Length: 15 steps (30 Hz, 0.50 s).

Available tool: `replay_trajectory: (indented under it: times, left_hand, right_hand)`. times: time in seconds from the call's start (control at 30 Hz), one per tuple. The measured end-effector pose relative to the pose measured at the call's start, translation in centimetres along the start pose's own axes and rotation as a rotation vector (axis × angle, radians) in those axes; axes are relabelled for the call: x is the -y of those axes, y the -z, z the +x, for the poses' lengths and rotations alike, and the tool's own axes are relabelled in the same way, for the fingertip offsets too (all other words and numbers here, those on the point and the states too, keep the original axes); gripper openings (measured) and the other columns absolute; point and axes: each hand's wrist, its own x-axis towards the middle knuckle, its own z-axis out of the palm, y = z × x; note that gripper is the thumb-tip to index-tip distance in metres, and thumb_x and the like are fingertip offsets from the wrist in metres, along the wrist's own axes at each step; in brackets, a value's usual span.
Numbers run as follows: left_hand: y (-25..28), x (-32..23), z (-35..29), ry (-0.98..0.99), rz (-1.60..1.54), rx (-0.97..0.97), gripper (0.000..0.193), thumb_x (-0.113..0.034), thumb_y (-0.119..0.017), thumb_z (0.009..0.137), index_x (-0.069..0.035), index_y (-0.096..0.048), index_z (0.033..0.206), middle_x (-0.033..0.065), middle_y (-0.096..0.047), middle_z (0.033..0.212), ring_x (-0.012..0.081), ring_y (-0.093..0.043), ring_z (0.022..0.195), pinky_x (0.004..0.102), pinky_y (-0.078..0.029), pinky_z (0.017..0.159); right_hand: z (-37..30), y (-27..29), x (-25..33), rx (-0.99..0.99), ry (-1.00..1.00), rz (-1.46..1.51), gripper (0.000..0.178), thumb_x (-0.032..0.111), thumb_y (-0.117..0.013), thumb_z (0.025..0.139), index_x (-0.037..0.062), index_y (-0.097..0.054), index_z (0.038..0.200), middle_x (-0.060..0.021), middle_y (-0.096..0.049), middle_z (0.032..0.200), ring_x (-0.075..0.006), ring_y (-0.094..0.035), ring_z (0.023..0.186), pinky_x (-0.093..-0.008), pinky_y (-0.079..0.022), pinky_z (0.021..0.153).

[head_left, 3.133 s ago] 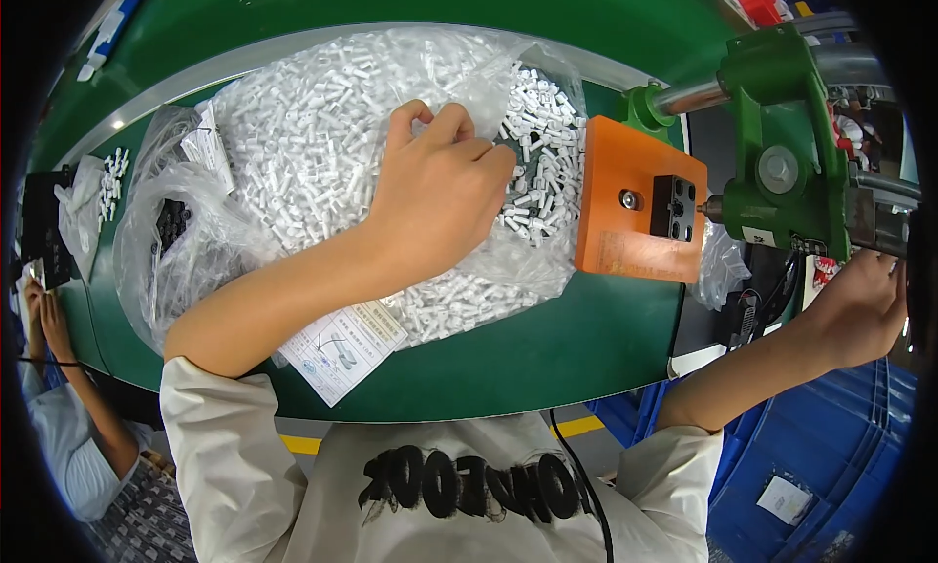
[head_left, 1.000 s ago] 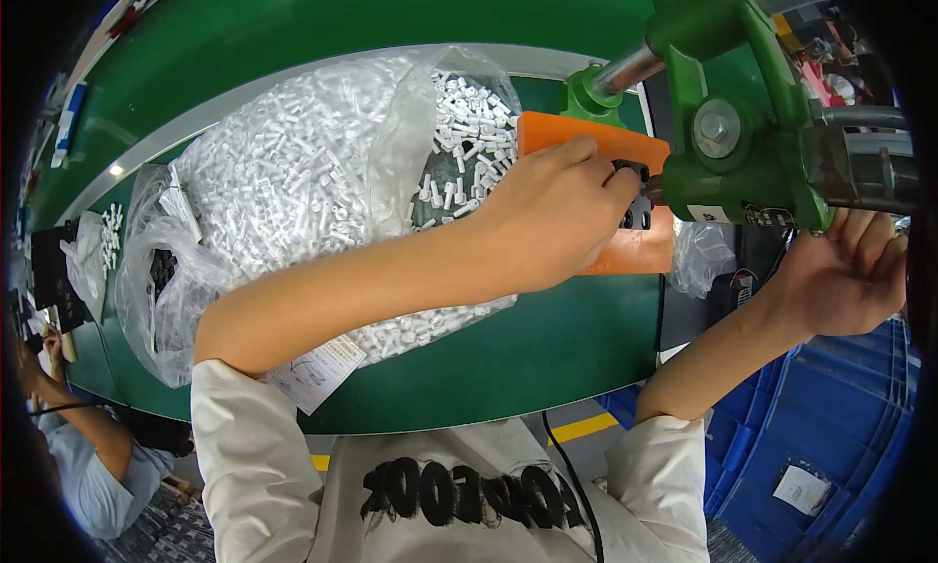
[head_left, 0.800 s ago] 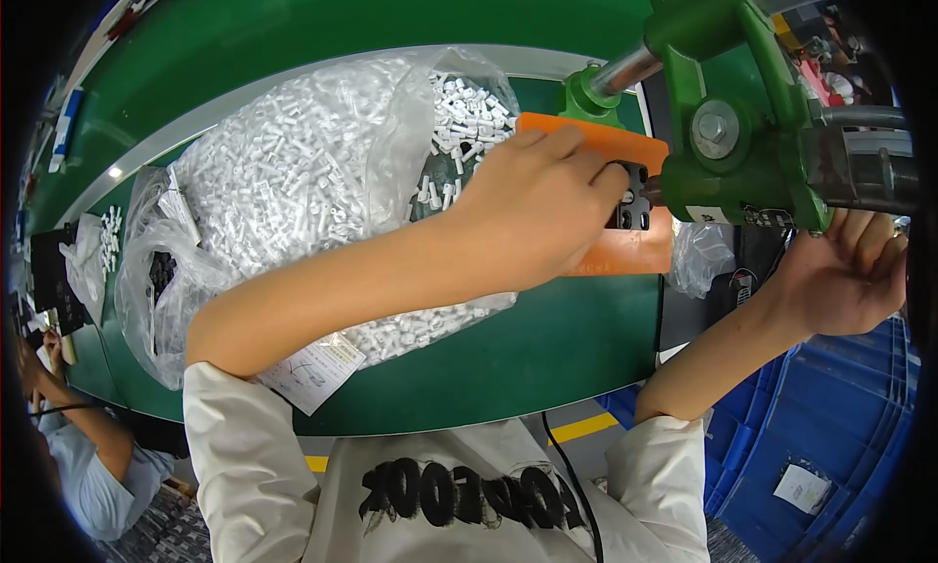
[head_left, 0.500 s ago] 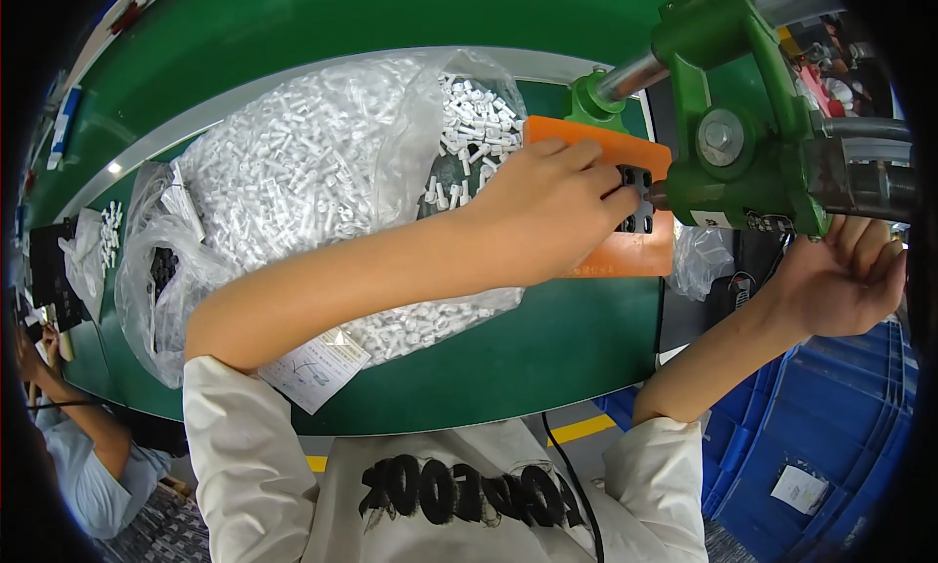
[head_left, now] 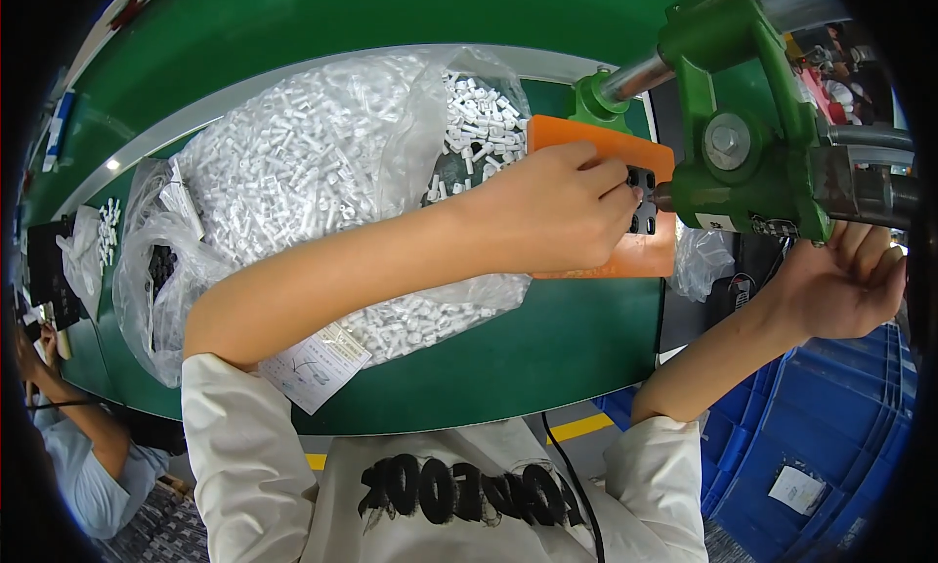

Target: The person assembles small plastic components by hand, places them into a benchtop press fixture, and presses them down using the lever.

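Across the orange plate (head_left: 598, 260) reaches my left hand (head_left: 567, 211), its fingers bent and pinched together at a small black block with holes (head_left: 642, 199). Anything between the fingertips is too small or hidden to tell. The tip of the green hand press (head_left: 725, 143) points at the block's right side, close to it. My right hand (head_left: 848, 281) is beside the press on the right with curled fingers; what they close round is hidden by the press and the dark picture rim.
A large clear bag (head_left: 293, 152) of small white plastic parts covers the table's middle, with a paper label (head_left: 318, 368) at its near edge. A smaller bag (head_left: 161, 270) holds black parts. Blue crates (head_left: 801, 436) stand at the right. Another person's arm (head_left: 93, 421) shows at far left.
The fingers of my left hand have drawn closer together and bent in over the black block, uncovering a little more of the orange plate. My right hand stays nearly where it was.
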Motion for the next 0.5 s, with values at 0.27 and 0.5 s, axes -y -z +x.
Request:
replay_trajectory:
  times: [0.27, 0.5]
  left_hand:
    - [0.2, 0.5, -0.3, 0.034, -0.114, 0.052, 0.037, -0.013, -0.063, 0.069, -0.001, -0.068, 0.104, 0.0028, -0.061, 0.081, 0.0193, -0.060, 0.083, 0.0307, -0.048, 0.073]
    - [1.3, 0.6, -3.9, 0.152, -0.102, -0.073, 0.029, -0.012, -0.064, 0.069, -0.004, -0.067, 0.097, 0.0059, -0.064, 0.093, 0.0238, -0.061, 0.092, 0.0343, -0.048, 0.081]
  right_hand:
    - [-0.1, -0.3, 0.0, -0.021, 0.018, -0.018, 0.046, 0.027, -0.047, 0.097, 0.0184, -0.019, 0.062, 0.0035, -0.019, 0.057, -0.0102, -0.016, 0.054, -0.0283, -0.017, 0.053]
    - [-5.1, -0.1, -1.1, -0.062, 0.168, -0.056, 0.039, 0.023, -0.041, 0.095, 0.0170, -0.024, 0.060, 0.0013, -0.019, 0.059, -0.0153, -0.027, 0.066, -0.0353, -0.028, 0.075]
